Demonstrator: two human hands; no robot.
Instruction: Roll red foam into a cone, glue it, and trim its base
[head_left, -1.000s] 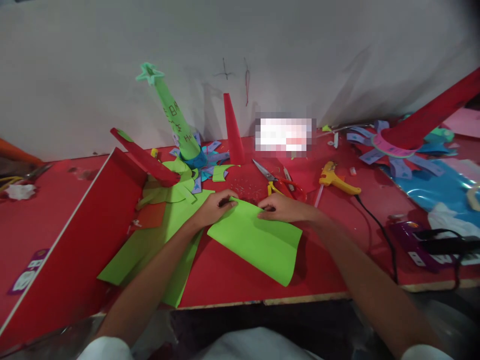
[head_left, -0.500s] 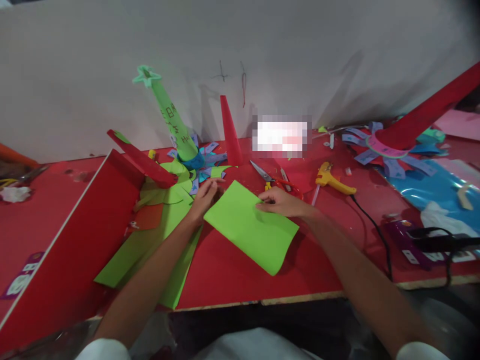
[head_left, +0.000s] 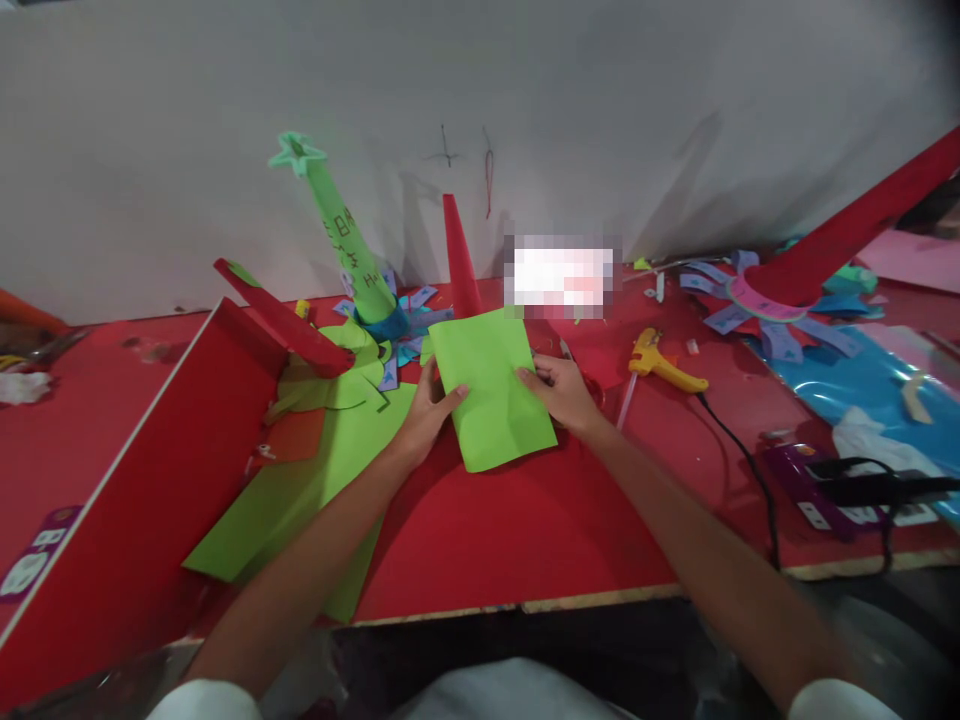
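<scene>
A bright green foam sheet is held up over the red table, between my two hands. My left hand grips its left edge, thumb on the front and fingers behind. At the right edge my right hand pinches the sheet, thumb in front. Red-handled scissors lie mostly hidden behind the sheet and my right hand. A tall red cone stands just beyond the sheet, its base covered. More green sheets lie to the left, partly beneath my left forearm.
A yellow glue gun lies to the right with its black cord. Behind stands a green tube with a star top. A red divider board rises at left. At right are a red tube and a purple box.
My left hand has taken hold of the green sheet, which was in my right hand alone. The sheet has turned more upright and moved away from me, now covering the scissors' blades.
</scene>
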